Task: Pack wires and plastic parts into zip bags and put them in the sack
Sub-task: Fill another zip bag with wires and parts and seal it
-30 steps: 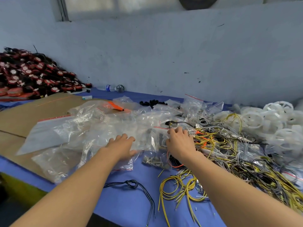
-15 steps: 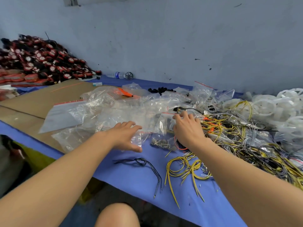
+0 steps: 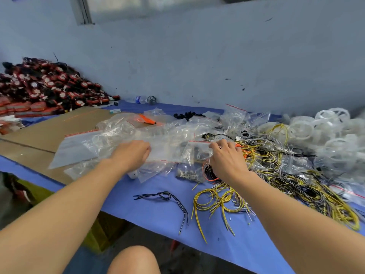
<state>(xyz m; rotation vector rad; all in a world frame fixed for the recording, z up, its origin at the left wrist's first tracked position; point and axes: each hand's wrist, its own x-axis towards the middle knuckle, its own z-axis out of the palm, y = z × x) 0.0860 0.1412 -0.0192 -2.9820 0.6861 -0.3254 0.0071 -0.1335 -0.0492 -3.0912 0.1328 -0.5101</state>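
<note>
On zip bags (image 3: 167,144) — 2 hands (image 3: 130,155) (image 3: 227,162)

Both my forearms reach forward, palms down: left hand (image 3: 130,155) curls its fingers onto the edge of a zip bag (image 3: 171,150) just right of it, right hand (image 3: 227,161) pinches the same bag's corner with bent fingertips (image 3: 218,145).

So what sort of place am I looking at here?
Probably a small factory or workshop packing bench: a tangled heap of yellow and grey wires, a pile of clear zip bags, and stacked white plastic rings, all on a blue-covered table.
</note>
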